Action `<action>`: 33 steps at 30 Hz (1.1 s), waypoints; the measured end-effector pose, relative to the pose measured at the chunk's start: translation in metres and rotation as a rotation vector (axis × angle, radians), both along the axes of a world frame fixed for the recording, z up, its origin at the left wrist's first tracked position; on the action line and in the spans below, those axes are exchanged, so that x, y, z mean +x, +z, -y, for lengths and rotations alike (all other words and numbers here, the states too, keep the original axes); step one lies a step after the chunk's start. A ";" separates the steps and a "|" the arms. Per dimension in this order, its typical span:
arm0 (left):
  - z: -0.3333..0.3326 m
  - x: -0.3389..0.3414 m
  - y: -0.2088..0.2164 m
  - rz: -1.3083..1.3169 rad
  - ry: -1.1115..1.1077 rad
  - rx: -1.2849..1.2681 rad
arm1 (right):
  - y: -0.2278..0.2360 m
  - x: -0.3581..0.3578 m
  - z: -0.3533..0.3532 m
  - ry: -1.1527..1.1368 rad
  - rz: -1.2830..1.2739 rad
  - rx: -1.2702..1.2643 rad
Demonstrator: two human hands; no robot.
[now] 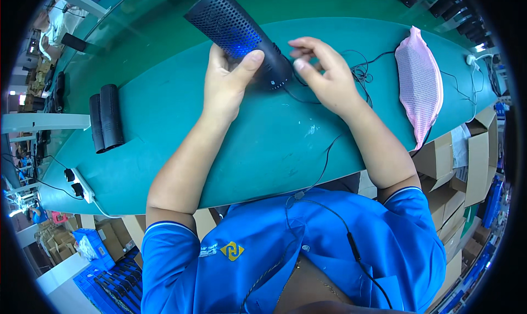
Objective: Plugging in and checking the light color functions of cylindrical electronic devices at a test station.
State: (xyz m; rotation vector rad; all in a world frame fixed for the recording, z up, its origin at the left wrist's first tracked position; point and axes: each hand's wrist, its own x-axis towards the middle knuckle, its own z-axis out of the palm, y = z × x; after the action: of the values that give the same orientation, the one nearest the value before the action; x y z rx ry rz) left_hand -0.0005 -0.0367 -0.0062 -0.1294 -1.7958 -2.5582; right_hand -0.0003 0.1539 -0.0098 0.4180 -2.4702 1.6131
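Note:
A black cylindrical device (236, 26) with a perforated casing is tilted over the green table, and blue light glows through its holes. My left hand (226, 89) grips it from below, thumb across the casing. Small lights show near its lower end. Just to the right of that end is my right hand (334, 83), its fingers half bent and apart with nothing visible between them. A thin black cable (301, 99) runs from near the device's base under my right hand. More of this cabling (359, 72) lies in a loose tangle beyond the right wrist.
Two black perforated cylinders (106, 119) lie side by side at the left. A white power strip (82, 186) sits at the left table edge. On the right is a pink mesh pouch (420, 83). Open cardboard boxes (475, 155) stand below the table's right edge.

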 end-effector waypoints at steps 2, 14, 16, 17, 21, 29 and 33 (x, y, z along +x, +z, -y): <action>-0.002 0.003 -0.002 -0.088 0.009 -0.053 | -0.003 0.004 0.006 0.093 -0.060 -0.011; 0.003 0.022 -0.019 -0.533 -0.033 -0.579 | -0.007 0.008 0.005 0.321 -0.375 0.031; 0.000 0.022 -0.019 -0.550 0.017 -0.609 | -0.010 0.002 0.006 0.327 -0.410 0.020; -0.003 0.021 -0.018 -0.607 0.032 -0.624 | -0.013 -0.002 0.007 0.326 -0.458 0.016; -0.012 0.019 -0.004 -0.788 0.109 -0.651 | -0.022 -0.007 0.010 0.313 -0.555 0.000; -0.014 0.012 -0.001 -0.947 0.202 -0.597 | -0.023 0.000 0.011 0.271 -0.513 -0.058; -0.012 0.013 -0.008 -0.910 0.158 -0.592 | -0.023 -0.005 0.011 0.275 -0.538 0.009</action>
State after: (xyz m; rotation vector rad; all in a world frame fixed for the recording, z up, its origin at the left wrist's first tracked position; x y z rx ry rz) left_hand 0.0120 -0.0244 -0.0140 -0.9209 -1.9084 -1.3720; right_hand -0.0056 0.1429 -0.0332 1.0740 -2.0746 1.3404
